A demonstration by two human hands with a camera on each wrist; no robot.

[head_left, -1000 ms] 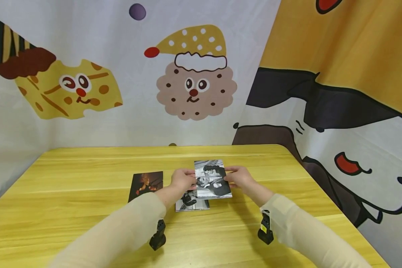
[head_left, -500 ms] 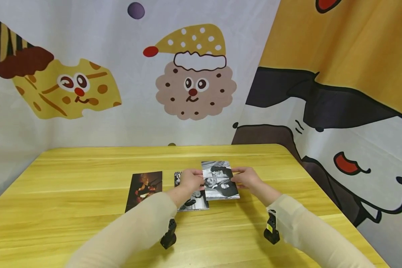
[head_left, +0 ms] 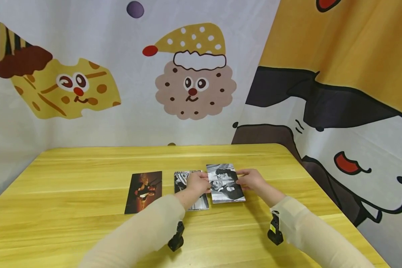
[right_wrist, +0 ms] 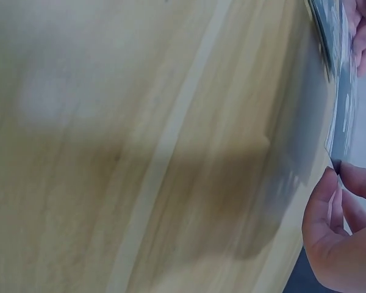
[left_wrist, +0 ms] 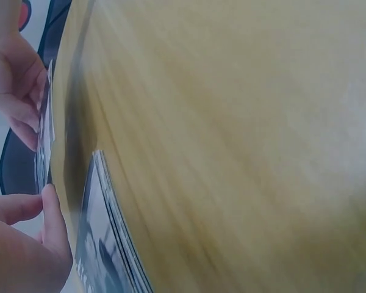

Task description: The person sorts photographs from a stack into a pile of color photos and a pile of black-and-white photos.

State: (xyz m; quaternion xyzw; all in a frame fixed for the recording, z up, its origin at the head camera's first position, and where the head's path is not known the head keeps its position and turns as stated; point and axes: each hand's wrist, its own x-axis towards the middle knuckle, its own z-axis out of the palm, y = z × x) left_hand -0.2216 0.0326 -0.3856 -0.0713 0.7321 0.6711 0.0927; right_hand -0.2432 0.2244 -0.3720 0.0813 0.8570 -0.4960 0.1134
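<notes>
A black-and-white photo card point(head_left: 225, 184) is held above the table between both hands. My left hand point(head_left: 197, 185) pinches its left edge between thumb and fingers, and my right hand point(head_left: 253, 181) pinches the right edge. In both wrist views the card appears nearly edge-on, with a gap and a shadow beneath it. Just left of it, partly covered by my left hand, lies a stack of black-and-white photo cards point(left_wrist: 107, 238); several layered edges show in the left wrist view. Farther left, a dark photo card with orange tones point(head_left: 144, 191) lies flat.
All of this is on a yellow wood-grain table point(head_left: 70, 178). A curtain with cartoon figures point(head_left: 120, 130) hangs behind the table's far edge and along its right side. Bare tabletop shows to the right of my right hand and at the front.
Both hands have moved to the right with the held photo card and slightly lower. More of the stack and of the dark photo card on the left is uncovered.
</notes>
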